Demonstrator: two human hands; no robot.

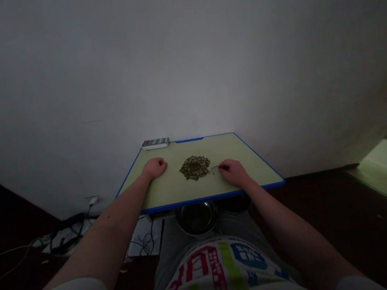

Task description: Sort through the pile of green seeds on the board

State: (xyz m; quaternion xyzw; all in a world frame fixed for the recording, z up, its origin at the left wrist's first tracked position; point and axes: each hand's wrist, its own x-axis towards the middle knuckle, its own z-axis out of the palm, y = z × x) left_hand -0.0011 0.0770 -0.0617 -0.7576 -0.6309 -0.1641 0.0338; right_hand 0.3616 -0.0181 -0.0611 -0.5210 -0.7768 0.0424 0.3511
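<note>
A heap of small brownish-green grains or seeds [195, 168] lies spread on the pale, blue-edged board [170, 193]. At its right edge my right hand [234, 172] is closed on a thin, pale, spoon-like tool [214, 168], whose tip points left at the grains. Its handle is mostly hidden by the fingers. A few loose grains lie beside the tip. My left hand [154, 167] rests on the board left of the heap, fingers curled into a loose fist, apart from the grains. I see nothing in it.
A white device with a dark top [155, 143] sits at the board's far left corner. Below the near edge, a metal bowl [197, 218] and a dark container [234, 204] stand near my lap. Cables [146, 243] lie at lower left. The wall [188, 74] rises behind.
</note>
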